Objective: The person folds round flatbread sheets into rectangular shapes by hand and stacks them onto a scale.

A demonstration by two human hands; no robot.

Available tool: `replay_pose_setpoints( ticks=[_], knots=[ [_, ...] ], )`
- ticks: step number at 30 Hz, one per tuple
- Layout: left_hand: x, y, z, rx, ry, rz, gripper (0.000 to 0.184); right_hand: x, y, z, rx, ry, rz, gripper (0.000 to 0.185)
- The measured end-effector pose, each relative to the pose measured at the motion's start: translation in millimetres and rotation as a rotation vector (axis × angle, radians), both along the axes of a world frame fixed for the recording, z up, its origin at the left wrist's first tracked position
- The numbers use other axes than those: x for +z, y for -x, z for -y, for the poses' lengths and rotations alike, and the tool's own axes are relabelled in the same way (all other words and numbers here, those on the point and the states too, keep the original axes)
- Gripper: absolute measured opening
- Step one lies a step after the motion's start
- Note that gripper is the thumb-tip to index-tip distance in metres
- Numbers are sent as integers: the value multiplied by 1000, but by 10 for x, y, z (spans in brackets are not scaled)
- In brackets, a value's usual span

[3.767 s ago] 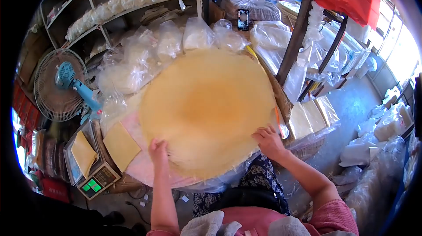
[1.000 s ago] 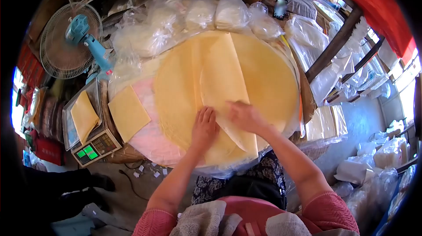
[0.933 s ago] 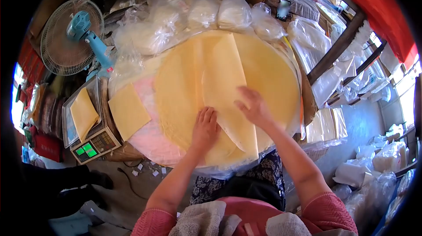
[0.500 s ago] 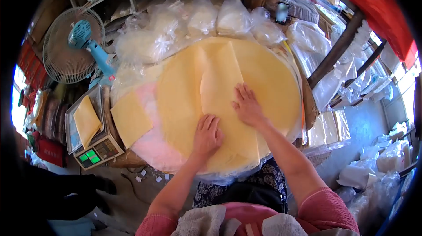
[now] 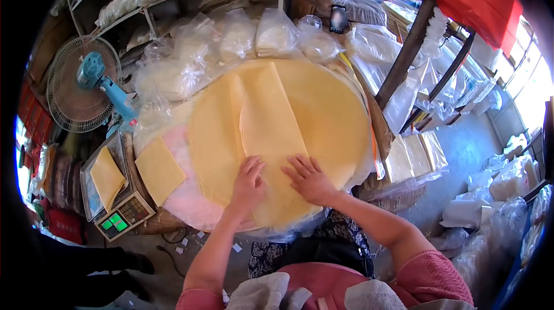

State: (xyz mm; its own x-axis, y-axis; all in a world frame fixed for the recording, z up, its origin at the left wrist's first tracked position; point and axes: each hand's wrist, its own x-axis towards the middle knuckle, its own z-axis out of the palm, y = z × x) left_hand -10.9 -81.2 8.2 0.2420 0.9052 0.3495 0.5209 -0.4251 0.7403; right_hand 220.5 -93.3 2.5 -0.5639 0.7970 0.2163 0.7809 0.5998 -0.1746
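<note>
Large round pale-yellow sheets [image 5: 340, 119] lie stacked on the table, and the top one is folded into a long strip [image 5: 268, 119] running down the middle. My left hand [image 5: 249, 184] rests on the left side of the strip near its lower part, fingers bent and close together; whether they pinch the edge is hard to tell. My right hand [image 5: 309, 181] lies flat on the strip's right side with its fingers spread. To the left, a folded yellow square [image 5: 160, 170] rests beside a pink cloth [image 5: 190, 200]. Another folded piece [image 5: 108, 178] sits on a scale [image 5: 125, 215] with a green display.
A blue fan [image 5: 91, 73] stands at the left. Filled plastic bags [image 5: 236, 36] line the table's back edge, with a phone [image 5: 339, 19] behind them. Wrapped stacks [image 5: 407, 157] sit at the right. Someone's dark-clothed legs [image 5: 86, 261] show at the lower left.
The top sheet, spread flat at first, is now folded into a strip. My right hand has moved down along the strip, with its fingers spread. The camera view has shifted.
</note>
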Motion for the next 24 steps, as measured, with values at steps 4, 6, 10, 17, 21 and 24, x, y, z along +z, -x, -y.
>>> replay_pose_setpoints(
  ticks=[4, 6, 10, 17, 21, 24],
  knots=[
    [-30, 396, 273, -197, -55, -364, 56, 91, -570, -216, 311, 195, -263, 60],
    [178, 491, 423, -310, -36, -453, 62, 235, -581, -135, 319, 214, -207, 60],
    [287, 581, 397, -422, -2, -469, 67, 107, -611, -202, 301, 133, -190, 45],
    [33, 356, 450, 65, 440, 59, 50, 126, -542, -88, -415, 514, -561, 18],
    [171, 99, 423, 296, 603, 125, 49, 66, -487, -25, -523, 466, -594, 28],
    [162, -63, 432, 388, 201, -257, 55, -20, -474, -55, -527, 385, -609, 28]
  ],
)
